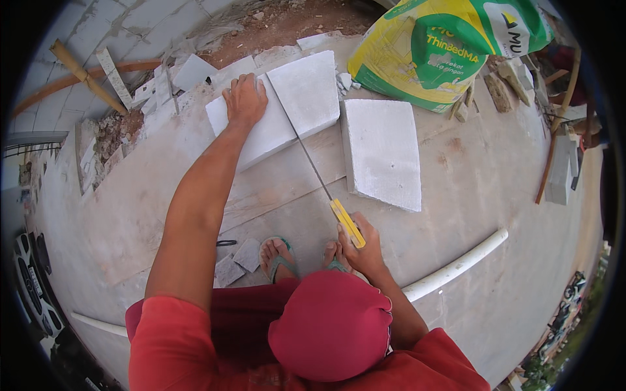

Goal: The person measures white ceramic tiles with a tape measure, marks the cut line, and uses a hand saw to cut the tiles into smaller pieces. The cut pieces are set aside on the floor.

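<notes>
A white lightweight concrete block [305,88] lies on the paved ground ahead of me. My left hand [246,101] presses on its left part, fingers bent at the far edge. In my right hand [365,242] is the yellow handle of a handsaw [315,168], my fingers wrapped round it. The thin blade, seen edge-on, runs away from me to the block's near edge and lines up with a slanting dark line across its top. How deep the blade sits in the block is hidden. Just right of it lies a separate slant-ended block piece [385,153].
A green and yellow mortar bag [424,52] stands beyond the blocks. Broken block pieces [192,73] and bamboo [85,75] lie along the wall. Two small slabs [246,255] are beside my sandalled feet. A white pipe [456,264] lies at right. Someone is partly visible far right.
</notes>
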{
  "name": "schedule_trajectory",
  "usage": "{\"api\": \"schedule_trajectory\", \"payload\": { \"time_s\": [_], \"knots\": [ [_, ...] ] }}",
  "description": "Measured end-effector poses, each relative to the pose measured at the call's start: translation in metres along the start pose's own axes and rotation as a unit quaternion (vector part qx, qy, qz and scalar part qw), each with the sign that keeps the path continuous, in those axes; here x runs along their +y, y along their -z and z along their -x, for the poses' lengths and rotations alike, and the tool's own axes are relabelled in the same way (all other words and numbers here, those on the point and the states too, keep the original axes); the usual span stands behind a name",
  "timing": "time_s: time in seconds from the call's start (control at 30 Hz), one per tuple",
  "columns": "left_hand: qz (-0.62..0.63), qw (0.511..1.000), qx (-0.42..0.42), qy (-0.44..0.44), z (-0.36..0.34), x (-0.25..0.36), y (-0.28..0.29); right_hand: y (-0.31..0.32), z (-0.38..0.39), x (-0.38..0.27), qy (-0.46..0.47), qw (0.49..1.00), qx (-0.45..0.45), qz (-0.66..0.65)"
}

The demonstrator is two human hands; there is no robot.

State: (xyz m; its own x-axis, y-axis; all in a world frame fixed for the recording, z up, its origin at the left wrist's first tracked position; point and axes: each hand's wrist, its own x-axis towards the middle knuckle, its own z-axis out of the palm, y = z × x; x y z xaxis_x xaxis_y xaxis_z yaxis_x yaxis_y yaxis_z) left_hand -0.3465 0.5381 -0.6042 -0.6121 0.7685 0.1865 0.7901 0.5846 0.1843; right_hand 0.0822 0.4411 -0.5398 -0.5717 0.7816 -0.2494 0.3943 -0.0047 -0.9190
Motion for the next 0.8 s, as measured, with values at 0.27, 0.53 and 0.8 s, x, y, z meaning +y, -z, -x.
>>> {"api": "schedule_trajectory", "payload": {
  "time_s": [0.27,0.53,0.8],
  "knots": [
    [-0.004,0.999,-0.042,-0.013,-0.005,0.026,-0.001,-0.033,-0.087,-0.003,0.035,0.998,0.019,0.043],
    [-0.004,1.000,0.012,0.003,0.002,0.004,-0.005,0.022,0.027,0.010,0.011,1.000,0.002,0.003],
    [0.009,1.000,0.009,-0.018,-0.002,0.011,-0.014,-0.036,-0.099,-0.004,0.078,0.996,0.043,0.027]
  ]
}}
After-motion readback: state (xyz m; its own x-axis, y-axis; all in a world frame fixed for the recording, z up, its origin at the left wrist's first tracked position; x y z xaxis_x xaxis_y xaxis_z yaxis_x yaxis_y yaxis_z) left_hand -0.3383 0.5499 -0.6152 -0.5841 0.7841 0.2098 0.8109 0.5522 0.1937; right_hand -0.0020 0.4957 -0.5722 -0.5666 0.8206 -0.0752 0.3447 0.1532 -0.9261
